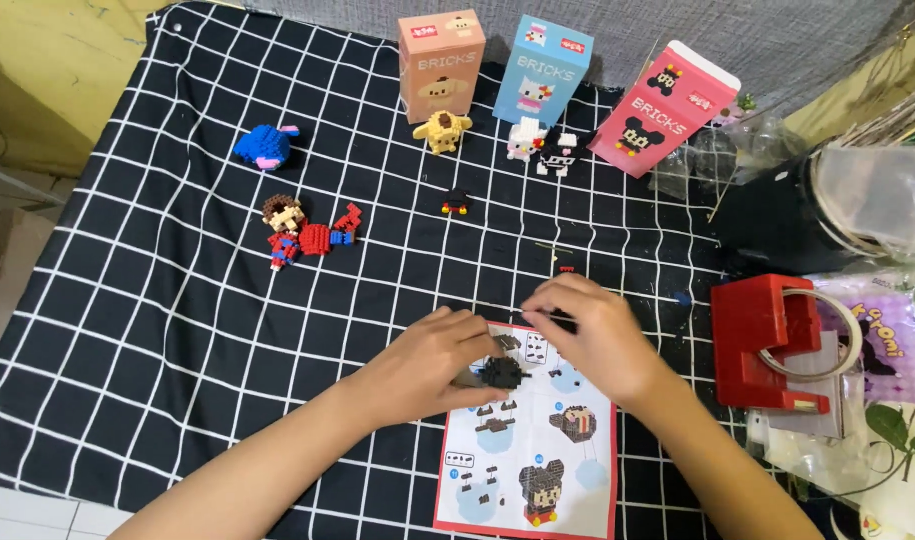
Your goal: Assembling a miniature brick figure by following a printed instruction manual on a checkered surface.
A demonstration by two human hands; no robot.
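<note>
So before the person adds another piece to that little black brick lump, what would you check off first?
1. Small black brick build gripped: ok, the left hand pinches it over the sheet.
2. Next piece ready: cannot tell, the right hand has its fingertips closed, but whatever is in them is too small to see.
3. Printed picture instruction sheet with red border readable: ok, flat on the black white-grid cloth, lower steps uncovered.
4. Small loose red bricks within reach: ok, just beyond the right hand.
5. Finished red and blue brick figure out of the way: ok, well clear.
</note>
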